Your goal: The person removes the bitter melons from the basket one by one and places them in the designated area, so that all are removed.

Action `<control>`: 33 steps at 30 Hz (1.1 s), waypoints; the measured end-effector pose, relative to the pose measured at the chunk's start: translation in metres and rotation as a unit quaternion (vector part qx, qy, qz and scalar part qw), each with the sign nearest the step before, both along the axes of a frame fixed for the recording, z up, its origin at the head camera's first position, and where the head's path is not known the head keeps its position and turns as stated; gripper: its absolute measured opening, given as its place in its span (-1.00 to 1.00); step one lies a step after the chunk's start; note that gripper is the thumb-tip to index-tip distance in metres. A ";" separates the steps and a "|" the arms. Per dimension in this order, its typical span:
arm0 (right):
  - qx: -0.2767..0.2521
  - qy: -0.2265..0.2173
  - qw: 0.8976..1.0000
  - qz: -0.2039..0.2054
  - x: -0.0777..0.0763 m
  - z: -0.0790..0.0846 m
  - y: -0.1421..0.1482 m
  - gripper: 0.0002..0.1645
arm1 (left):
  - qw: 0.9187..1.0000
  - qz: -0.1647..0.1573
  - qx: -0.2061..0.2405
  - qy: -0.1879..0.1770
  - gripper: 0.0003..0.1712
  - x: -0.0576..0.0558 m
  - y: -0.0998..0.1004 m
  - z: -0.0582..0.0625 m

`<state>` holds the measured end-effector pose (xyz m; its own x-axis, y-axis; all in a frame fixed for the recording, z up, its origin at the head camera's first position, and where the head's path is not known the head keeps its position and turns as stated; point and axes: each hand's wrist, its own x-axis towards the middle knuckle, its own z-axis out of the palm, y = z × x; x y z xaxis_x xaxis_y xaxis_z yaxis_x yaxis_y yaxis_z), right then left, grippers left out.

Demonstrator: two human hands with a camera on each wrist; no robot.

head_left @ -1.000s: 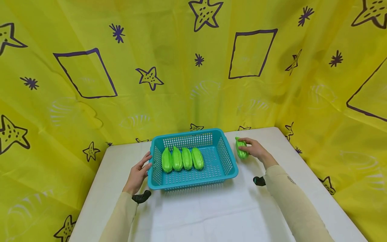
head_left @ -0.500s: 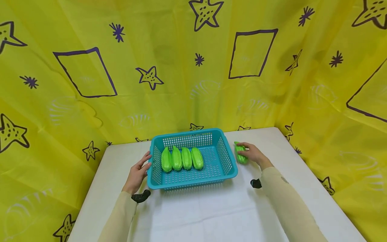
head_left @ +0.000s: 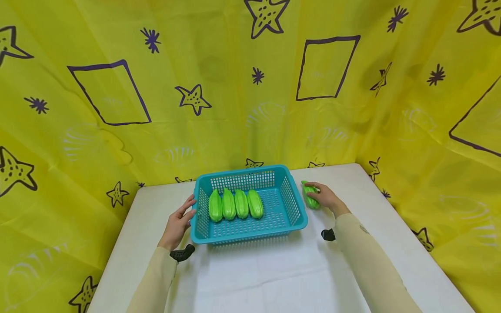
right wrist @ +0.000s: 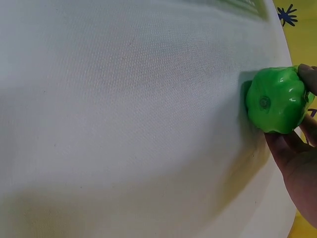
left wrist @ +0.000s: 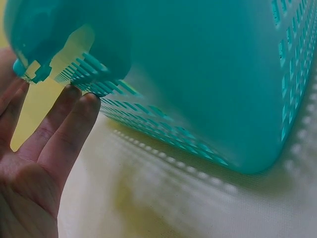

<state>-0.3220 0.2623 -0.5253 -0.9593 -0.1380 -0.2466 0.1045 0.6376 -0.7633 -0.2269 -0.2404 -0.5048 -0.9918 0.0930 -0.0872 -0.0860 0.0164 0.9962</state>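
Teal plastic basket [head_left: 248, 204] sits mid-surface in the head view, four green toy gourds [head_left: 235, 204] lined up in its left half. I see the left hand [head_left: 178, 223] at the basket's left wall, fingers straight and touching it. The right hand [head_left: 325, 198] curls over a fifth green gourd [head_left: 310, 195] lying on the white surface [head_left: 274, 274] just right of the basket.

From the left wrist, straight fingers [left wrist: 74, 119] rest their tips against the basket's lattice wall [left wrist: 198, 99].

From the right wrist, the gourd [right wrist: 275, 100] shows end-on, low on the cloth, fingers [right wrist: 308, 79] wrapped round its far side.

I judge this the pick-up stage: grip taken, gourd not yet clearly raised. The next move calls for lifting it over the right rim and setting it beside the row while the left hand steadies the basket.
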 end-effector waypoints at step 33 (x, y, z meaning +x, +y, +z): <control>-0.022 0.026 0.999 -0.019 0.000 0.005 0.003 -0.32 | 1.000 -0.003 -0.002 0.001 -0.42 0.001 0.000 0.003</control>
